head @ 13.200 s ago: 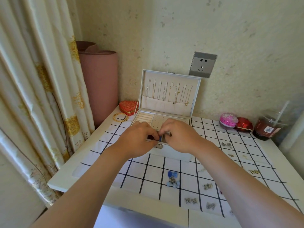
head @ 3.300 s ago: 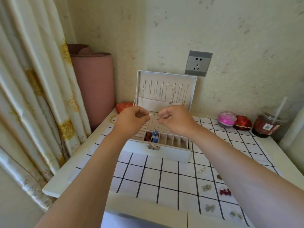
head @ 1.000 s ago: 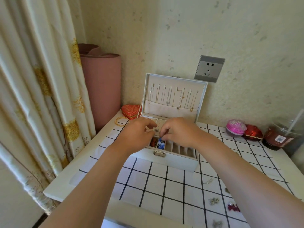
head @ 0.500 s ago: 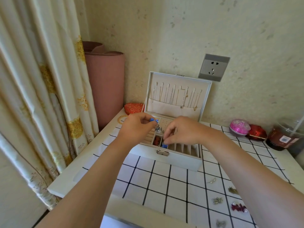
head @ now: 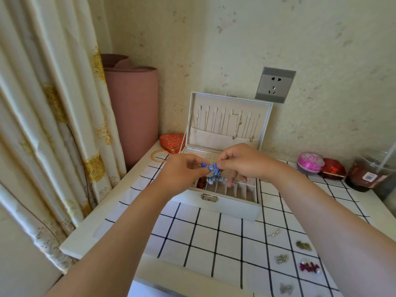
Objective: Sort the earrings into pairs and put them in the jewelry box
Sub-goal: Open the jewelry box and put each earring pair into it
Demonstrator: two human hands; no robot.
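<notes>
The blue earrings (head: 212, 172) hang as one small tangled cluster between the hands, just above the front-left slots of the box (head: 216, 205). The left hand (head: 182, 173) pinches the cluster's 9 o'clock side between thumb and forefinger. The right hand (head: 242, 163) pinches its 2 o'clock side the same way, with its other fingers loosely curled down toward the slots.

The step looks like parting or matching this pair before dropping it in. It would go best with the pinches kept on the blue tops, not the dangling silver parts, and with a slow pull so the hooks do not snag. Working directly over the box means a slipped piece would land inside. Both earrings should go into one slot, probably the one beside the red piece (head: 200, 183) at the cluster's 7 o'clock.

On the cloth (head: 192, 239), at the box's 5 o'clock and well apart from it, loose earrings (head: 281, 258) wait in small groups. A bangle (head: 159, 155) lies at the box's 10 o'clock.
</notes>
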